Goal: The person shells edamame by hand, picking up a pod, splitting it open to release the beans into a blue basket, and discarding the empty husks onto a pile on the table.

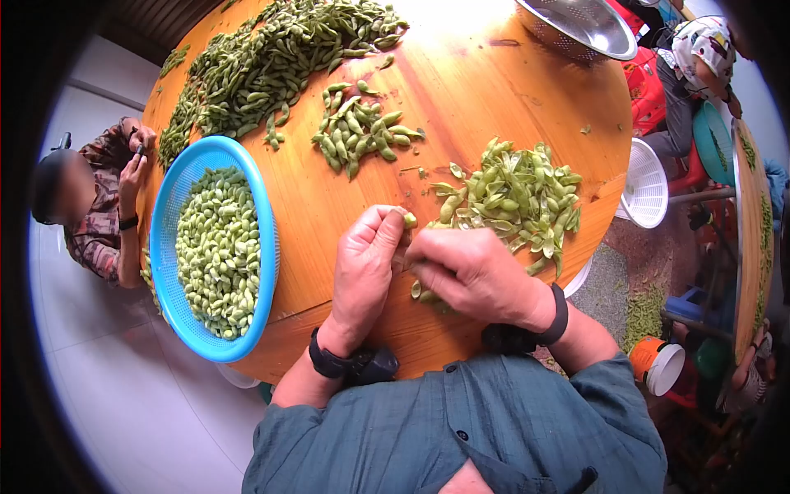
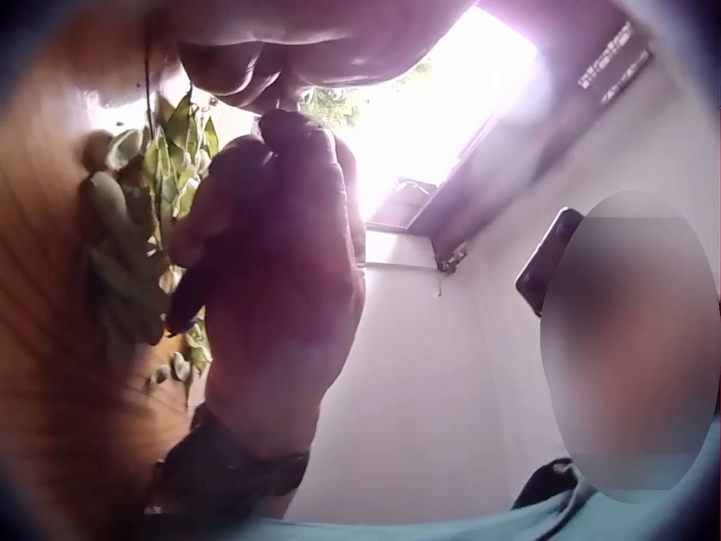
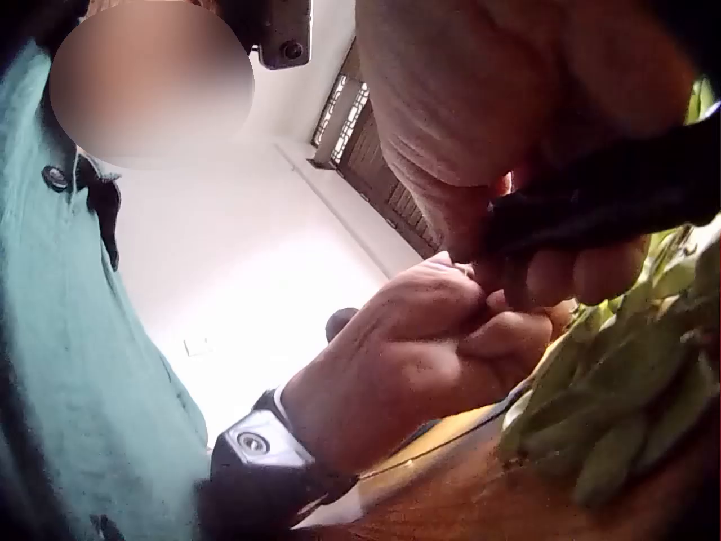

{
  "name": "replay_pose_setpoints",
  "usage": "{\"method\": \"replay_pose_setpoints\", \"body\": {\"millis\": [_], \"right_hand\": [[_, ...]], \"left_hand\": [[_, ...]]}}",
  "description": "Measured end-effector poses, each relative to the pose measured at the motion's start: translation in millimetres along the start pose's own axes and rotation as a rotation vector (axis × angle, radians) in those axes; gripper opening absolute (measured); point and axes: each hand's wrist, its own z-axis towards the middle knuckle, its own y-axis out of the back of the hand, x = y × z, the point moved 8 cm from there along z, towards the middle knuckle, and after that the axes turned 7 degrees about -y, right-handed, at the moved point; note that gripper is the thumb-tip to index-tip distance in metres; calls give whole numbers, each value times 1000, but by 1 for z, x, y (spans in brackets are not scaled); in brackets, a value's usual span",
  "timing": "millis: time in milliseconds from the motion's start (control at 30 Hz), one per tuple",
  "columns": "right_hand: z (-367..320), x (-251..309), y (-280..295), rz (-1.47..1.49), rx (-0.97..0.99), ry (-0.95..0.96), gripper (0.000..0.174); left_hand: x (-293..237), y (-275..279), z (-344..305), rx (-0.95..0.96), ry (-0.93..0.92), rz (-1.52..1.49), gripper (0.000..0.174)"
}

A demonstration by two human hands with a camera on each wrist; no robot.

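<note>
Bean (image 1: 410, 220), small and green, in a pinch between thumb and finger of the left hand (image 1: 368, 259), above the wooden table (image 1: 461, 99) and near the heap of opened pods (image 1: 527, 198); whether bare or partly in a pod, too small to tell. Right hand (image 1: 477, 276) close by, fingers curled inward, with the space inside the curl hidden, so cannot tell whether gripping anything. Probably next to weightless, firm yet tender, easy to bruise under a hard nail and likely a little slick. Best taken by the rounded sides with the soft pads of thumb and forefinger, lightly, to avoid squirting out sideways. For the whole pods (image 1: 354, 132), likely more leathery than brittle, a hold near one tip or along the seam, with pressure behind each swelling rather than on the thin flat parts. Opened pods, split and light, probably floppy and prone to tangling. For the shelled beans (image 1: 218, 255) in the blue basket (image 1: 268, 247), apt to roll, a gentle scoop from beneath rather than a squeeze.
</note>
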Motion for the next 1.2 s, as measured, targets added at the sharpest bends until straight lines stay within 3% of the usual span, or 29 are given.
{"method": "replay_pose_setpoints", "body": {"millis": [67,100,167,300,367,500,600,867,933,1200], "right_hand": [[-4,11,-2,-6,-7,149,8],[-5,13,2,-22,-4,149,8],[-2,0,22,83,-162,-71,8],[-1,-3,32,248,-317,-103,12],[0,-6,29,288,-287,-75,12],[0,-3,29,195,-257,-95,9],[-1,-6,26,220,-272,-124,7],[-1,-13,26,254,-235,-175,7],[-2,-18,21,385,-164,-239,8],[-2,-24,19,435,-116,-338,9]], "left_hand": [[6,-5,1,30,95,-330,25],[4,-8,0,34,88,-344,25],[-1,-9,-4,27,164,-366,25],[1,-10,-7,69,188,-284,25],[-2,-19,-8,199,158,-319,23],[-1,-13,-9,144,175,-270,16],[-8,-10,-9,71,102,-301,10],[-25,-9,-11,97,-219,68,13],[-28,-9,-11,88,-233,86,12],[-32,-10,-13,146,-312,267,14]]}}
